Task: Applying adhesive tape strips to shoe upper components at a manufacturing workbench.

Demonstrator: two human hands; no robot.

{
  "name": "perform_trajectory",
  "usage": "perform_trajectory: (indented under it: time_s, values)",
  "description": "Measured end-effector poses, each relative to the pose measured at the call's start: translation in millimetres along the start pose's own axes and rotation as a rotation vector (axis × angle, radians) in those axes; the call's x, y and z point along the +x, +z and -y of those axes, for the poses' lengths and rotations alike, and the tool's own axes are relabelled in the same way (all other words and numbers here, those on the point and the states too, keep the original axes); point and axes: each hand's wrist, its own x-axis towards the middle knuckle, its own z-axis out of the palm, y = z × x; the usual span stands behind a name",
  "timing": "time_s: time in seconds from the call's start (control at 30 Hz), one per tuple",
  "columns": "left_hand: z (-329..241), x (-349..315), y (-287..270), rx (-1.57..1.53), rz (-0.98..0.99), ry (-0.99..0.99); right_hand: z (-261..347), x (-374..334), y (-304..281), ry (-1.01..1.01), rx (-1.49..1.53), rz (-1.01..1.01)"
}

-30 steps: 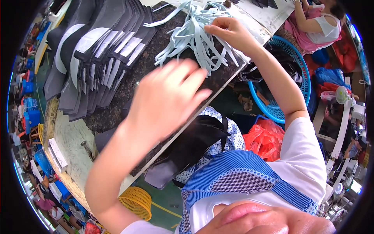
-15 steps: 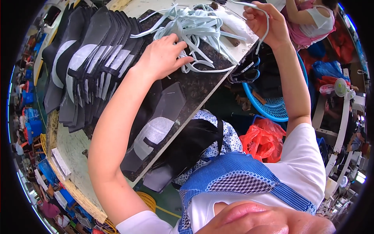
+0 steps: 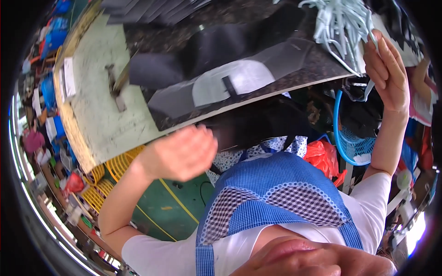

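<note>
My right hand [image 3: 389, 73] is at the upper right, its fingers pinched on a pale blue flat strap [image 3: 369, 88] whose end hangs below them. Just left of it lies a tangled bunch of the same straps [image 3: 338, 20] on the dark bench. My left hand [image 3: 182, 152] hovers in front of the bench's near edge, curled but smeared by motion, so its grip is unclear. Closest to it are black sheet pieces [image 3: 258, 123] over my lap. A flat dark cut piece with a pale rounded patch [image 3: 251, 76] rests along the bench edge.
A stack of dark cut pieces [image 3: 152, 10] is at the far side. A hammer [image 3: 115, 87] lies on the pale bench top [image 3: 94, 117]. Beside my right forearm stands a blue basket [image 3: 352, 147], with a red plastic bag [image 3: 322, 158] near it. Yellow baskets [image 3: 122, 161] are below left.
My left hand has left the strap bunch and come back toward me, past the bench edge. My right hand still holds a strap. The view has turned, shifting the bench and stack.
</note>
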Motion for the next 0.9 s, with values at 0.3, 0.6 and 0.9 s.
perform_trajectory:
  time_s: [0.3, 0.6, 0.9]
  values:
    - [15.5, 41.4, 84.2, 0.029, -0.366, -0.436, 4.2, 81.3, 113.3, 0.097, -0.329, -0.059]
    - [5.1, 61.6, 79.7, 0.004, -0.335, -0.462, 2.0, 47.9, 57.4, 0.102, -0.271, -0.188]
    - [-28.4, 37.2, 44.7, -0.184, -0.363, -0.503, 3.4, 48.4, 110.2, 0.251, -0.5, 0.063]
